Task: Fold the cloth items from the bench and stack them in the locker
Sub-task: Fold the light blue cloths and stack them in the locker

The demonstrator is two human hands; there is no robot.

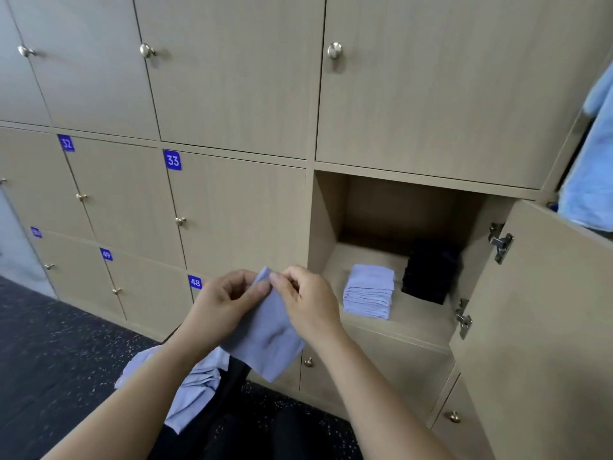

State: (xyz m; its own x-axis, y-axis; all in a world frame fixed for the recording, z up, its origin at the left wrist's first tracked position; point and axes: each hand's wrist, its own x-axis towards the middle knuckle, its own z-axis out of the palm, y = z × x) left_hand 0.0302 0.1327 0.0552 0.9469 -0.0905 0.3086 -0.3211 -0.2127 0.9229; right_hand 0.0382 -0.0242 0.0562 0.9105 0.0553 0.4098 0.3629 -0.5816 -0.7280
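Open locker (pixel 331 207), both hands pinching cloth (pixel 265 336)

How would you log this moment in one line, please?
left hand, right hand: pinch blue cloth | open locker: blue stack, black stack

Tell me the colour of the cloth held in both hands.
Plain light lavender-blue; the head view shows the cloth best.

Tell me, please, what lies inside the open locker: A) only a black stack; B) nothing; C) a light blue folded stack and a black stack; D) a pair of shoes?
C: on the floor of the open locker a light blue folded stack sits to the left of a black stack.
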